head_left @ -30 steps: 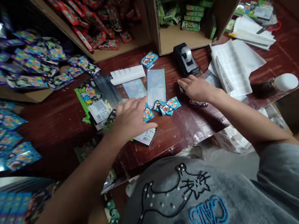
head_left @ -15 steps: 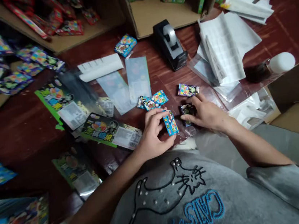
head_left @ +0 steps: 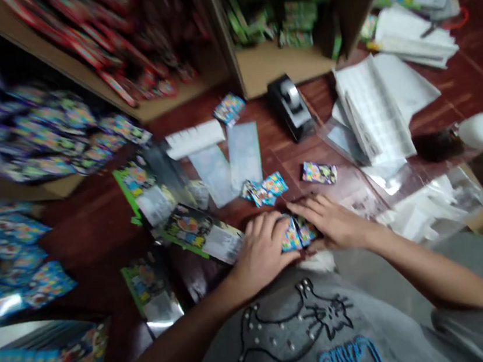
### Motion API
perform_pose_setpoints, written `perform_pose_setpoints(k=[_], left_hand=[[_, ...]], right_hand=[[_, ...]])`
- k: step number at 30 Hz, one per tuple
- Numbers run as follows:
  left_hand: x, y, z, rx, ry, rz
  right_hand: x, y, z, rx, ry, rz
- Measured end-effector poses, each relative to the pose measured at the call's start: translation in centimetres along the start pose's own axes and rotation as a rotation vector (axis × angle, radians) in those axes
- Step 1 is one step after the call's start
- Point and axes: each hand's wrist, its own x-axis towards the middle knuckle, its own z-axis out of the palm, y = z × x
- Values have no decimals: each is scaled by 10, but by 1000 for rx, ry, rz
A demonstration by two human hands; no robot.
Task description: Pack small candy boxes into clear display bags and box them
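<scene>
At the table's front edge, my left hand (head_left: 262,246) curls its fingers over a small blue printed packet (head_left: 290,235). My right hand (head_left: 333,220) closes from the other side on a dark purple printed packet (head_left: 306,232). The two packets lie side by side, edges together, partly hidden by my fingers. Just beyond my hands are overlapping small blue packets (head_left: 265,190) and a lone purple packet (head_left: 320,172). To the left of my left hand lies a black-and-green printed plastic bag (head_left: 204,232) with a white label.
A black tape dispenser (head_left: 290,107) stands beyond my hands. White label sheets (head_left: 374,109) and a white-capped bottle (head_left: 482,130) are on the right. Cardboard boxes hold red packets (head_left: 119,49) and green packets (head_left: 299,21). Purple packets (head_left: 50,128) and blue packets (head_left: 13,256) pile up at left.
My hands have come together, bringing the blue packet down beside the dark purple one. The camera view has shifted, so the table appears lower and farther right.
</scene>
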Motion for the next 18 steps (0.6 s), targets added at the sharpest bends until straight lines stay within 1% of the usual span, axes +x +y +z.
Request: perform_pose_setpoints(k=[2, 3, 5, 7, 9, 11, 12, 14, 16, 18], left_hand=[[7, -12, -17, 52, 22, 69], [16, -23, -29, 95, 44, 98], [45, -58, -59, 215, 102, 103], [88, -107, -94, 351, 157, 14], [142, -163, -127, 435, 163, -140], [197, -217, -150, 512, 142, -272], [222, -241, -156, 544, 102, -312], [264, -277, -159, 555, 11, -356], [291, -300, -154, 506, -36, -434], [304, -311, -145, 462, -17, -509]], right_hand=[[2, 6, -20, 38, 32, -40], [4, 16, -36, 43, 68, -41], [21, 47, -75, -25, 207, -17], [55, 89, -118, -168, 356, 13], [105, 136, -158, -301, 401, 92], [161, 179, -190, -395, 411, 238], [188, 196, -201, -423, 374, 301], [239, 219, -216, -475, 301, 408], [281, 226, -221, -541, 246, 459], [310, 224, -221, -598, 230, 478]])
